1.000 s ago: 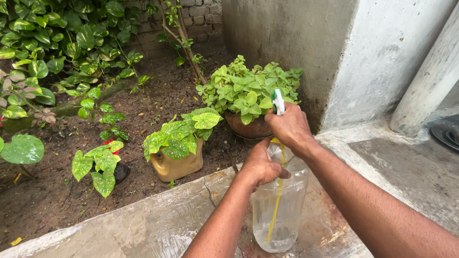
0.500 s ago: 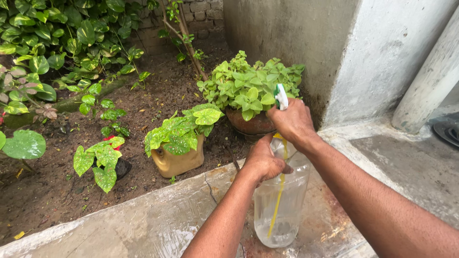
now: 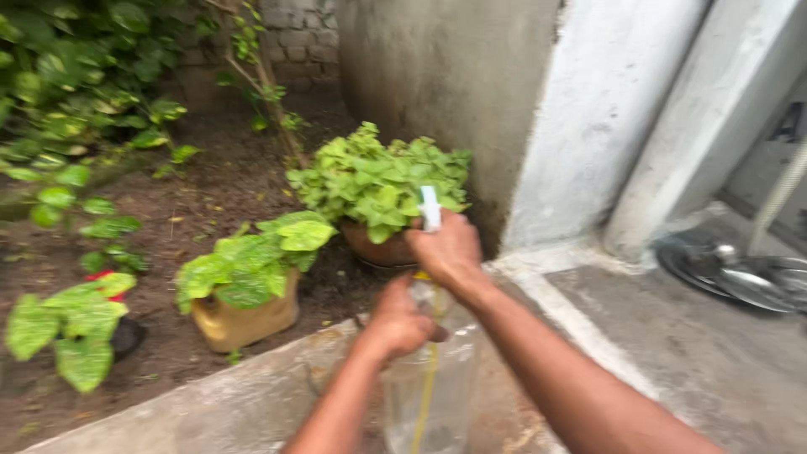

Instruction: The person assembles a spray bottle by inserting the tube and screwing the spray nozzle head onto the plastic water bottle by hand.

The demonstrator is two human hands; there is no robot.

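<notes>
As the head view was the only one on record, the entry follows it from the hands outward.

Item one: a clear plastic spray bottle point(image 3: 429, 387), upright on the concrete ledge point(image 3: 210, 403), low in the middle of the picture. A thin yellow tube ran down inside it. Whether it held liquid could not be told through the blur.

Item two: the white spray head point(image 3: 429, 208), at the top of the bottle, its upper tip showing above the right hand.

Item three: the right hand point(image 3: 450, 250), fingers closed around the spray head from above and behind.

Item four: the left hand point(image 3: 399, 324), fingers wrapped round the shoulder of the bottle just below the other hand, steadying it.

Progress, judged from the grip: the head sat on the neck with both hands clamped at the joint, which read as a twisting step, on or off; the picture did not settle which. No spray was visible and the nozzle was not aimed at any plant, so watering looked not yet begun.

Surroundings: a yellowish pot point(image 3: 244, 319) of speckled leaves in the soil just beyond the ledge; a brown clay pot point(image 3: 378, 248) of dense green leaves behind it, near the grey wall point(image 3: 437, 84); metal dishes point(image 3: 740, 277) on the pavement at the right, well apart.
</notes>
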